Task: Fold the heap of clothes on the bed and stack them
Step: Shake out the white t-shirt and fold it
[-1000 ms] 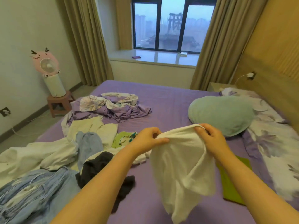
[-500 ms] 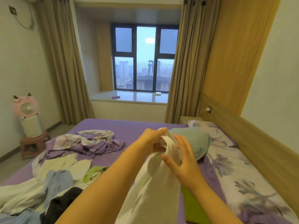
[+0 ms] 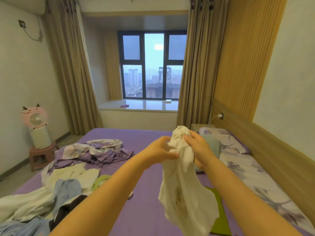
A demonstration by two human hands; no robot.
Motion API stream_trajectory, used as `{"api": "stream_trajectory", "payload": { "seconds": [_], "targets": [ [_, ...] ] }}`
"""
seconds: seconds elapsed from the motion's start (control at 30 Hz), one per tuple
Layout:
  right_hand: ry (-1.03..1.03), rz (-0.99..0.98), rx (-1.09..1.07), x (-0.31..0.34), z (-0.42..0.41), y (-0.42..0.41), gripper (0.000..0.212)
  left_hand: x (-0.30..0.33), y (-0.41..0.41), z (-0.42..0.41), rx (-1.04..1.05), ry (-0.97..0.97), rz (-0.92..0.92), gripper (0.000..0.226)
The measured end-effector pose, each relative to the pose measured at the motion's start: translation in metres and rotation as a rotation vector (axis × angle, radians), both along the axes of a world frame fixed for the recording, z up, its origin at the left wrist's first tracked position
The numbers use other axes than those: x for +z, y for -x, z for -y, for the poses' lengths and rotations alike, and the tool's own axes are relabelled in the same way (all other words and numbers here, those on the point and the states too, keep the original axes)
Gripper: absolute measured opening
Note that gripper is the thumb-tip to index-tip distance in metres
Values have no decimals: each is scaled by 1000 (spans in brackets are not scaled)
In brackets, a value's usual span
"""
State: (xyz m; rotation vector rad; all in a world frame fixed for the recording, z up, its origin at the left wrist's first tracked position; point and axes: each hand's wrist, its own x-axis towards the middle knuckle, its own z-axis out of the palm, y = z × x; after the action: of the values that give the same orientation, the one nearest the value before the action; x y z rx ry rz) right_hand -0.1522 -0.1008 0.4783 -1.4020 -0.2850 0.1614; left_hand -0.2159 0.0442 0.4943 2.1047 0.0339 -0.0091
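Observation:
A cream white garment [image 3: 184, 189] hangs in the air over the purple bed [image 3: 146, 206], bunched at its top. My left hand [image 3: 162, 149] grips the bunched top from the left. My right hand [image 3: 199, 147] grips it from the right, fingers curled round the cloth. The heap of clothes [image 3: 51, 193] lies at the lower left of the bed: white, light blue, dark and green pieces. A flat green piece [image 3: 219, 217] lies on the bed under the hanging garment, partly hidden by it.
A crumpled purple floral sheet [image 3: 95, 152] lies mid-left on the bed. A teal pillow [image 3: 211, 145] and a floral pillow [image 3: 226, 142] sit by the wooden headboard [image 3: 276, 150] at right. A pink fan [image 3: 36, 126] stands on a stool [image 3: 42, 155] at left.
My right hand went from open beside the garment to gripping its bunched top. The view tilted upward, and both hands now hold the cloth close together.

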Motion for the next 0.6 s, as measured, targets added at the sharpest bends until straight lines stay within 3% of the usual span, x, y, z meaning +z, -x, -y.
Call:
{"api": "stream_trajectory", "payload": {
  "seconds": [0.1, 0.2, 0.27, 0.4, 0.47, 0.6],
  "targets": [
    [278, 229, -107, 5, 6, -4, 23, 1, -8, 4, 139, 59, 152, 21],
    [612, 502, -250, 10, 20, -3, 41, 19, -14, 1, 157, 204, 221, 10],
    [640, 627, -168, 14, 25, 2, 52, 31, -19, -1, 108, 257, 221, 17],
    [578, 624, 116, 21, 21, 12, 71, 39, -30, -1, -46, 291, 153, 44],
    [586, 655, 27, 23, 19, 9, 57, 39, -33, 2, -98, 346, 163, 46],
    [540, 674, -148, 30, 19, -1, 11, 33, -38, -2, -60, 388, 206, 49]
  ]
}}
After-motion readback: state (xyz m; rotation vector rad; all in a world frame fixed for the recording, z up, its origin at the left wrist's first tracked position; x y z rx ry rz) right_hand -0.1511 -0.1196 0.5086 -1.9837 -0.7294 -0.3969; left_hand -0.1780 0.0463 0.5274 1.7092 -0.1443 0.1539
